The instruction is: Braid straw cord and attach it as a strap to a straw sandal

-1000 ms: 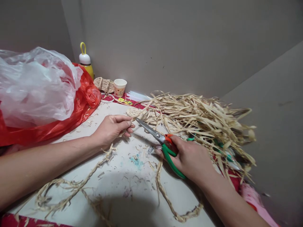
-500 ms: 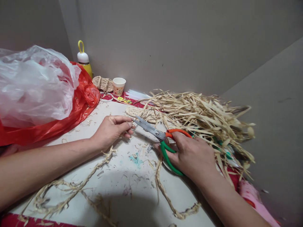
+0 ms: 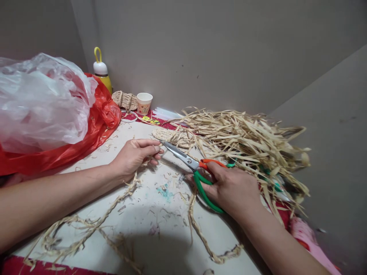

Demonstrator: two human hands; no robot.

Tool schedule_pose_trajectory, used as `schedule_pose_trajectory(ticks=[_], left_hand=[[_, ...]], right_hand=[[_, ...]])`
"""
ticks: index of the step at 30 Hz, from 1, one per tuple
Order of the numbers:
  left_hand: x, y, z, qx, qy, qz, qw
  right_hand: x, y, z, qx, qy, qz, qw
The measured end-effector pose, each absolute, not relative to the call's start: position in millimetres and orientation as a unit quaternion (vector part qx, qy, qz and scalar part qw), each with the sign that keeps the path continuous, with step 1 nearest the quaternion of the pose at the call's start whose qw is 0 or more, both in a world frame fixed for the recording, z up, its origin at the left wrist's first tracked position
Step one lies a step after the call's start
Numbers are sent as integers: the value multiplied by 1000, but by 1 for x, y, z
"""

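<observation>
My right hand (image 3: pixel 229 189) grips a pair of scissors (image 3: pixel 192 165) with one orange and one green handle. The steel blades point up and left, their tip right by the fingertips of my left hand (image 3: pixel 134 156). That hand is closed in a pinch on a braided straw cord (image 3: pixel 94 225), which trails back over the white tabletop (image 3: pixel 160 214) toward the near left. A second braided length (image 3: pixel 203 236) curls under my right wrist. Beyond the blades lies a coiled braided piece (image 3: pixel 174 136).
A big heap of loose straw strips (image 3: pixel 246 141) fills the right side. At the left lies a clear plastic bag (image 3: pixel 43 103) on a red bag (image 3: pixel 97 122). A yellow bottle (image 3: pixel 101 74), a small woven basket (image 3: pixel 124 100) and a paper cup (image 3: pixel 144 103) stand by the wall.
The scissor handles spread half a second ago and have drawn closer again. The blades stay by my left fingertips. My left hand has barely moved.
</observation>
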State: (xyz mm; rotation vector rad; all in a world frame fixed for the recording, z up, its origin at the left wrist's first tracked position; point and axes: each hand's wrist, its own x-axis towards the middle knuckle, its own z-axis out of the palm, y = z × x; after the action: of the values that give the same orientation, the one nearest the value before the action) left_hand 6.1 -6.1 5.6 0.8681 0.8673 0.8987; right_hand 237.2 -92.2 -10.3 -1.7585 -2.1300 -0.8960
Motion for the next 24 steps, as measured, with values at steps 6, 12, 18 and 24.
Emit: schedule_pose_trajectory(ticks=[6, 12, 18, 24], left_hand=[[5, -4, 6, 394, 387, 408, 727], [3, -1, 8, 353, 381, 386, 763], [0, 4, 5, 334, 358, 359, 795], [-2, 4, 4, 342, 328, 340, 813]], right_hand=[[239, -93, -13, -608, -728, -286, 137], [243, -91, -14, -639, -711, -254, 147], [242, -91, -11, -622, -741, -223, 124], [241, -90, -12, -627, -745, -205, 100]])
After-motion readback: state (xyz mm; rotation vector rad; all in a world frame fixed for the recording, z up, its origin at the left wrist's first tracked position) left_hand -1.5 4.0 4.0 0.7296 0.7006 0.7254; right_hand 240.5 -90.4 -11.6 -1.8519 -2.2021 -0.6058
